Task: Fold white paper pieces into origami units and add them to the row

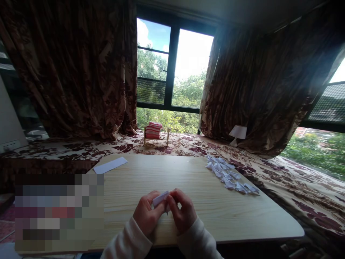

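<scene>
I observed a pale wood-grain surface (151, 176) before a window (172, 64) hung with patterned curtains (91, 72). Folded white papers (225, 172) lay clustered along the surface's right side; a flat paper strip (110, 165) (set somewhat aslant) lay at its far left corner. A small lamp (238, 132) stood on the patterned cloth (188, 145) beyond. Both forearms reached in from the near edge, hands close together over the near middle. The left hand (147, 212) had its fingers closed around a small folded paper (161, 198); the right hand (185, 211) pinched its right end.
</scene>
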A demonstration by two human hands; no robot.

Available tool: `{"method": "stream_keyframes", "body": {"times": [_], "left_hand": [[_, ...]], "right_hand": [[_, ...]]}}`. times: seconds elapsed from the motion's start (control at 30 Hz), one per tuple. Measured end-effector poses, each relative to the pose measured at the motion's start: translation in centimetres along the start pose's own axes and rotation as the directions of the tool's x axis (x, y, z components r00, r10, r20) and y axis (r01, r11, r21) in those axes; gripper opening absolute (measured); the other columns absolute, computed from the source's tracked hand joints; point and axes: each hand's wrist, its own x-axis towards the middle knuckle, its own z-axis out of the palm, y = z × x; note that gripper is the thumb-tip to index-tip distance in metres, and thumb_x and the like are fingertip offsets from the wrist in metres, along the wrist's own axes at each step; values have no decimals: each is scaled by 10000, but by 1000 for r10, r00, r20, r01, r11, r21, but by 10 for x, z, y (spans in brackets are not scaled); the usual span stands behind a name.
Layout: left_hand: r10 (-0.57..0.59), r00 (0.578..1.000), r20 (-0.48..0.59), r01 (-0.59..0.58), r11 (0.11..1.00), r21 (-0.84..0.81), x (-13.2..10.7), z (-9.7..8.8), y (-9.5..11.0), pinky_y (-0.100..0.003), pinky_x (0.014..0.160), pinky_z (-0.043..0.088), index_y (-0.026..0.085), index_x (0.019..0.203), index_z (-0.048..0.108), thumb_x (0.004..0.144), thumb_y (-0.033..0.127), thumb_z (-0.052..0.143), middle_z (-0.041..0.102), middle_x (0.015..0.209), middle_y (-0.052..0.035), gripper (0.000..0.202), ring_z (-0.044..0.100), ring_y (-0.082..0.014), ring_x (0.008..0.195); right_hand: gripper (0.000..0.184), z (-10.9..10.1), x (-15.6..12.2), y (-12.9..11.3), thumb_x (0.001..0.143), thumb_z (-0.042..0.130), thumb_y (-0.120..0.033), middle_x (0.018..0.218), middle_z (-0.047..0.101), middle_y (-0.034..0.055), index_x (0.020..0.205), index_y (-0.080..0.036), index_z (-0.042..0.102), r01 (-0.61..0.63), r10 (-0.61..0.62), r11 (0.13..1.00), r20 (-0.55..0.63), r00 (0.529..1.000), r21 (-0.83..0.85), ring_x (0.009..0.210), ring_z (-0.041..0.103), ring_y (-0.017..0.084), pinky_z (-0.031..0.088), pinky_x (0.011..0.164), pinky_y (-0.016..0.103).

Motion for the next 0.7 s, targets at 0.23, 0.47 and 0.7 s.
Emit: {"method": "stream_keyframes", "body": {"times": [0.23, 0.47, 0.7], "left_hand": [[-78, 993, -89, 67, 991, -118, 2, 1, -3, -222, 528, 355, 127, 667, 613, 749, 300, 559, 526, 569, 20, 199, 453, -112, 550], [-167, 964, -204, 121, 968, -221, 6, -6, -8, -233, 553, 401, 122, 679, 641, 691, 350, 617, 608, 573, 5, 230, 531, -137, 560], [-173, 969, -175, 128, 962, -243, 5, -4, -5, -259, 599, 436, 107, 736, 684, 680, 339, 637, 664, 634, -35, 243, 581, -171, 618]], "right_hand": [[397, 0, 1, 7, 890, 344, -397, 522, 437, -26, 572, -185, 451, -100, 101, 994, -24, 995, 40, 508, 434, 108, 367, 496, 219], [292, 0, 1, -4, 818, 470, -326, 508, 458, -30, 581, -163, 518, -70, 66, 995, 61, 996, 65, 495, 429, 98, 370, 473, 207], [259, 2, 1, -3, 782, 509, -264, 513, 436, -39, 541, -173, 479, -35, 33, 998, 35, 999, 58, 495, 404, 93, 366, 471, 204]]}}
